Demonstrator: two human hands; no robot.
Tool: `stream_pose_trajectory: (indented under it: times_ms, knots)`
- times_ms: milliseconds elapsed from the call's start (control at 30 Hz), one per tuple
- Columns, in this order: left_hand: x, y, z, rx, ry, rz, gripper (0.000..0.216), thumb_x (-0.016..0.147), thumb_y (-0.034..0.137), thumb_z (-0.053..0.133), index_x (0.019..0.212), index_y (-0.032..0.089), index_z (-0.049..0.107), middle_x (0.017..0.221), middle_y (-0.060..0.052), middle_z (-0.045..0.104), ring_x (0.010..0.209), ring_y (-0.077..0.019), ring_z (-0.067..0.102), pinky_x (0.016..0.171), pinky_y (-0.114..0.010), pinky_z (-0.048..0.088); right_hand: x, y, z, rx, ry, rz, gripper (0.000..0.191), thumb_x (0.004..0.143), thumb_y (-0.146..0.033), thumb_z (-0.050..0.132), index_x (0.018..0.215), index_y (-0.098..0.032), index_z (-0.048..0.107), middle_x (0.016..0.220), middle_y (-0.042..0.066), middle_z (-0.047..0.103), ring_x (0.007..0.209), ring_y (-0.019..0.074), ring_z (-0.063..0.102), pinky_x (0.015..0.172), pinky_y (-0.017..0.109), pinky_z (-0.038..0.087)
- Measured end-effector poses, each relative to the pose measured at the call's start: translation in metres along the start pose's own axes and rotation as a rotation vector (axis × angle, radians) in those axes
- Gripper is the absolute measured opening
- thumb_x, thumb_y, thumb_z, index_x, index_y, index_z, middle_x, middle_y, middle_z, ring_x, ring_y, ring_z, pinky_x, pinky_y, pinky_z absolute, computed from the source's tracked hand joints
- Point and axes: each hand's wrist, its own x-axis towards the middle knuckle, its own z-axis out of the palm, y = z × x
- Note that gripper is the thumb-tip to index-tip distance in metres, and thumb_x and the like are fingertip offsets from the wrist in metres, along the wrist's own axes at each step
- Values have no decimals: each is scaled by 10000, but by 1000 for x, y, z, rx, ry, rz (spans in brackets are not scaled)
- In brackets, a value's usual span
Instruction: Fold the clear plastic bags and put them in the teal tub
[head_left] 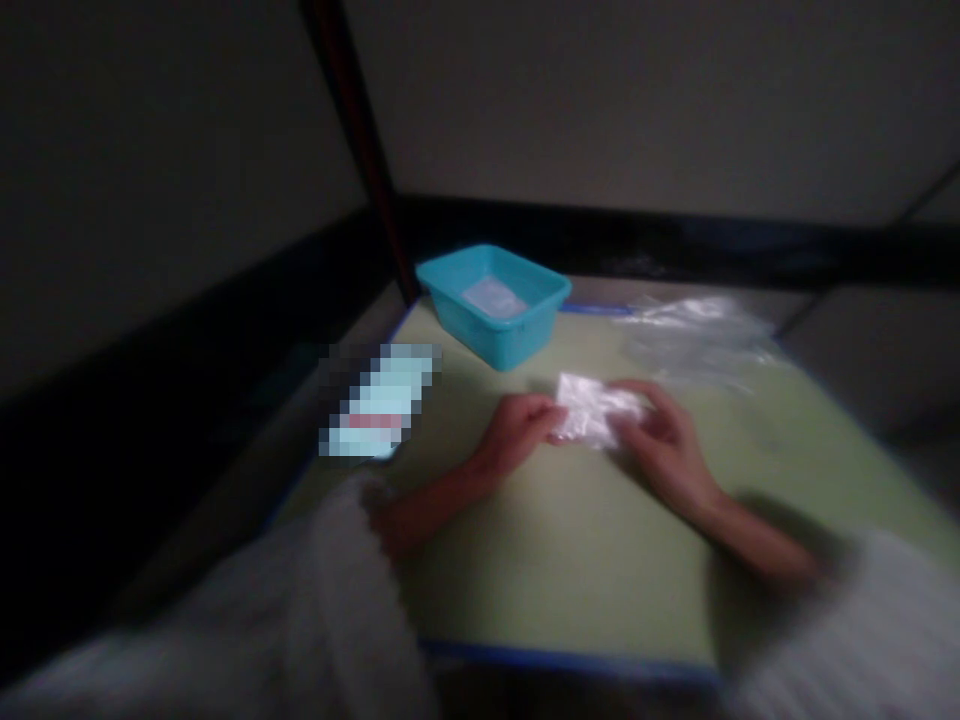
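Note:
Above the middle of the table, a shiny plastic packet [589, 410] with a whitish look is stretched between my two hands. My left hand [517, 430] pinches its left edge, thumb on top. On the other side, my right hand [664, 435] grips the right end between thumb and fingers. Blur hides what, if anything, lies inside the packet. Just beyond my left hand stands a turquoise plastic basket [495, 338] with a flat whitish packet [493, 297] in it.
A heap of clear plastic bags [697, 340] lies at the back right of the yellow-green table [570, 570], which has a blue edge. At the left edge rests a pixelated, lit, phone-like rectangle [382, 400]. Pale walls [637, 110] stand behind.

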Motion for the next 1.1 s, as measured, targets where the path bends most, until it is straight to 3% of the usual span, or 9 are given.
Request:
stream_pose_trajectory:
  times_ms: [167,333,567,800,967,1100]
  knots:
    - [-2,3,1,9,-26,-2,196,705,298,637,634,116,627,634,-29,643,609,-125,606,599,-227,488,3,6,-2,-75,34,-58,209,745,-250,671,953,-240,664,757,-15,643,601,111,534,503,231,401]
    - [-2,2,-2,45,-129,-12,224,708,311,646,762,96,676,725,-70,687,673,-155,635,615,-241,483,3,4,-1,-45,22,-22,234,718,-221,692,950,-235,667,776,-9,669,616,114,562,518,230,420]
    - [-3,2,-1,-23,-173,-52,261,684,282,667,843,75,686,767,-94,703,680,-171,661,633,-257,500,3,0,1,234,31,164,531,677,-219,743,1163,-246,530,642,-43,657,500,98,549,450,203,412]
    - [-3,2,2,-67,-160,-48,242,687,258,672,857,86,684,764,-83,702,678,-158,658,634,-256,504,4,-3,5,340,89,304,440,542,-199,820,901,-207,566,689,-28,679,577,122,618,564,245,520]
    - [-3,0,2,-50,-139,-94,178,686,258,685,773,106,652,766,-62,689,740,-160,655,706,-274,512,3,1,3,225,112,227,369,582,-271,805,852,-198,564,678,-17,668,583,146,625,574,288,531]
    - [-9,4,3,-328,-119,-261,169,744,228,627,879,126,624,976,-101,694,929,-178,660,937,-336,460,7,1,-15,-110,252,10,348,642,-339,772,876,-214,547,666,-7,674,539,152,616,487,265,497]
